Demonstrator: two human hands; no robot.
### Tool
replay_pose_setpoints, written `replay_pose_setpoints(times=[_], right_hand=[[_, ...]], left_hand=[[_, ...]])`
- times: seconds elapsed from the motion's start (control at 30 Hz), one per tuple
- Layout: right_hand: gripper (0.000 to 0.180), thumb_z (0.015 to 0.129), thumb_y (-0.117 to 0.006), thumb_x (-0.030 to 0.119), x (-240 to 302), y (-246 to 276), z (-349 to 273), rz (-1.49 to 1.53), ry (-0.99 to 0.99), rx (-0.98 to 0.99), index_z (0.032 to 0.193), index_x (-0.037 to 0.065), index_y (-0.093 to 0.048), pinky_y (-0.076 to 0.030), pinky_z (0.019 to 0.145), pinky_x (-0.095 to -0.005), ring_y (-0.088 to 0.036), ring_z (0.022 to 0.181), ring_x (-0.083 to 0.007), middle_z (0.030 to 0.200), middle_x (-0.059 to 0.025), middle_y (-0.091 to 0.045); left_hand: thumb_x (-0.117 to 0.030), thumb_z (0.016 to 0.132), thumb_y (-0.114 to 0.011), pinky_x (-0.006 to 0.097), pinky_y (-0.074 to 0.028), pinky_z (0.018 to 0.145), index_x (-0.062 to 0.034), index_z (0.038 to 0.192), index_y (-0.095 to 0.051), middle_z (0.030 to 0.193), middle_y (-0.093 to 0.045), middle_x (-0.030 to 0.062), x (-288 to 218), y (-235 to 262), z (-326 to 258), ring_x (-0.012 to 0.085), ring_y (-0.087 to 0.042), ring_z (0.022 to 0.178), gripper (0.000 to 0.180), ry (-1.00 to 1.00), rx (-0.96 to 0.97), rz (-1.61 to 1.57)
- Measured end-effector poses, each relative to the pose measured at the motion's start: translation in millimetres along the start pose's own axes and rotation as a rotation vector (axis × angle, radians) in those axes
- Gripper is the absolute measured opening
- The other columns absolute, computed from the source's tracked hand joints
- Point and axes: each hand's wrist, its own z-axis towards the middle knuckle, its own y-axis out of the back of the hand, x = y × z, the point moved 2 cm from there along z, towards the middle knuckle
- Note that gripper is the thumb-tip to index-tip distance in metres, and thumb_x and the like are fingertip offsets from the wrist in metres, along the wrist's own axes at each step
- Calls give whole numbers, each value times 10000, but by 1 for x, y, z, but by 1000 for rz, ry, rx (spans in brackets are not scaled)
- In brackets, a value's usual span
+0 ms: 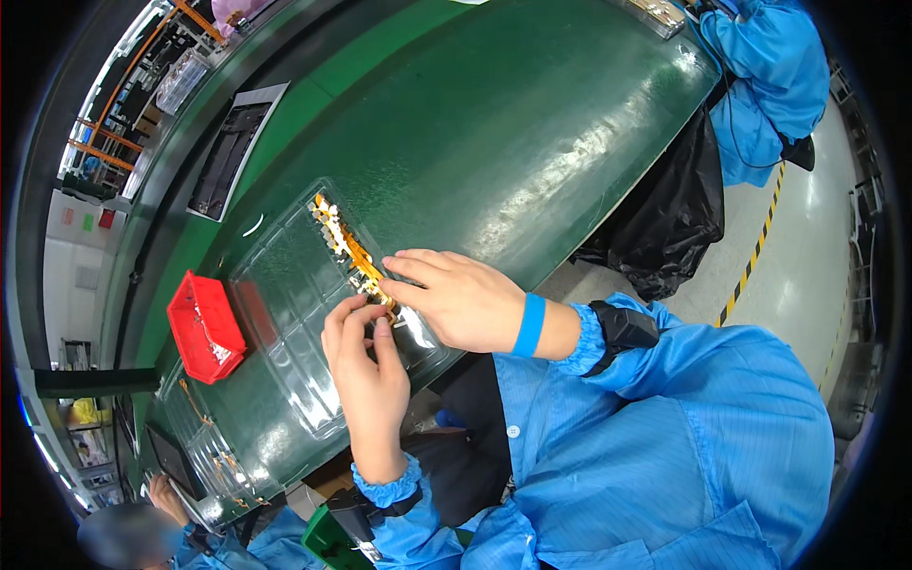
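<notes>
A row of orange flexible circuit strips [351,249] with white and metallic pieces lies in a clear plastic tray [294,370] on the green table. My left hand [366,375] is at the near end of the row, its thumb and fingers curled together in a pinch. What sits between those fingertips is too small to make out. From the right, my right hand [461,299] reaches over the same end with fingers stretched out, their tips touching the strips. It wears a blue wristband [530,325].
Left of the tray stands a red bin [204,328] with small white pieces inside. Further back lies a flat panel with a pale frame [237,152]. Another clear tray [214,456] with orange strips is at lower left, near a co-worker's hand [168,499]. A black bag [670,209] hangs beside the table's right edge.
</notes>
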Motion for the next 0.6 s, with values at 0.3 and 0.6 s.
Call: replay_pose_setpoints(times=[0.3, 0.6], right_hand=[[443, 759, -604, 38, 3, 1, 2, -9, 19, 27, 1200, 19, -564, -441, 1002, -391, -504, 1230, -306, 1280, -161, -551], [428, 763, -608, 44, 0, 1, 2, -16, 0, 5, 1189, 22, -572, -447, 993, -388, -507, 1230, -301, 1273, -151, -553]], left_hand=[[-42, 788, -694, 418, -458, 877, 7, 936, -606, 1164, -551, 184, 0, -6, 3, 370, -532, 1097, 179, -109, -31, 307], [-44, 830, -675, 338, -514, 699, 16, 856, -581, 1112, -568, 159, 0, -6, 11, 277, -601, 929, 114, -2, -61, 159]])
